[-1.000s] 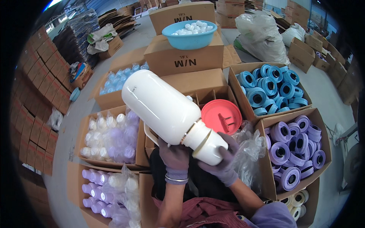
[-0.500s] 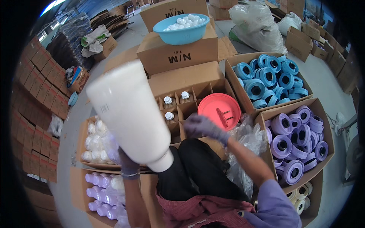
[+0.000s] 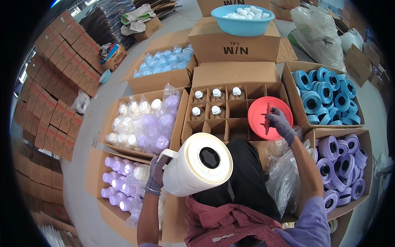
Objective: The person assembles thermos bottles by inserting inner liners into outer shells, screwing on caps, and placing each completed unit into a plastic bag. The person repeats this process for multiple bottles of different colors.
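Note:
My gloved left hand (image 3: 156, 172) is closed around the handle side of a cream-white jug (image 3: 191, 179). The jug is tipped so its round base, with a black disc in the centre, faces up and right, above my lap. My gloved right hand (image 3: 282, 123) grips a red pronged tool (image 3: 268, 119), raised just over a round red dish (image 3: 256, 114). The dish rests on the right side of a divided cardboard box (image 3: 236, 66). Several bottles with white caps (image 3: 216, 110) stand in that box's left and middle compartments.
At right are boxes of blue rings (image 3: 324, 95) and purple rings (image 3: 345, 161). Bagged white and purple parts (image 3: 142, 123) and purple cups (image 3: 119, 181) fill boxes at left. A blue basin of white caps (image 3: 242, 29) sits behind. Clear plastic bags (image 3: 284, 177) lie by my right leg.
The jug has swung down and turned, so its base now faces up. My right hand has moved right and picked the red pronged tool up from the red dish. My view has shifted left.

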Demonstrator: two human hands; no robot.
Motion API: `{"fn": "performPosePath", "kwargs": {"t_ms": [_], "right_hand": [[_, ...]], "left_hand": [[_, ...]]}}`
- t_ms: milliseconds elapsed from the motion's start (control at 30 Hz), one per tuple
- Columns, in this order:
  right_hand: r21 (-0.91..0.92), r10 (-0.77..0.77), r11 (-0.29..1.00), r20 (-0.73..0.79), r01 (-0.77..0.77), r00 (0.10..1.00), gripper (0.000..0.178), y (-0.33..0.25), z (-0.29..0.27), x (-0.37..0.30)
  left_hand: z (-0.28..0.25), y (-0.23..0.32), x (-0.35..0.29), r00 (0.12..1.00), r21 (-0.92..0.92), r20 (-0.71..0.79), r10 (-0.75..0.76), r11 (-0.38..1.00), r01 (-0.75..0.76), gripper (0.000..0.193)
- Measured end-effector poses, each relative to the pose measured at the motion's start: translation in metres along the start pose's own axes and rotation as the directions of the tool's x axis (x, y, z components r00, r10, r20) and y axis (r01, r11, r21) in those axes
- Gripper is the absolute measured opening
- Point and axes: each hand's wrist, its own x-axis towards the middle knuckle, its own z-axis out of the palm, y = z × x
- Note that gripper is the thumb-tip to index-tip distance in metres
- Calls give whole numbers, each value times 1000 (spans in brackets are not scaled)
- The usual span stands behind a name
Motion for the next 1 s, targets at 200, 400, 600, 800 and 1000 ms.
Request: {"fn": "performPosePath", "kwargs": {"t_ms": [200, 400, 600, 800, 1000], "right_hand": [[-185, -439, 618, 725, 764, 531, 27, -108, 128, -129], [-32, -277, -80, 961, 996, 9, 44, -110, 151, -141], [-391, -265, 750, 561, 534, 784, 11, -83, 157, -172], [-81, 223, 975, 319, -208, 921, 17, -70, 141, -159], [-392, -25, 919, 50, 43, 998, 28, -66, 34, -69]], "left_hand": [[8, 3, 26, 981, 159, 194, 25, 986, -57, 36], [7, 22, 27, 838, 507, 469, 278, 692, -514, 31], [17, 39, -9, 967, 310, -6, 253, 920, -239, 25], [45, 68, -5, 731, 313, -56, 681, 707, -634, 20], [34, 113, 28, 601, 158, 520, 607, 623, -766, 14]]}}
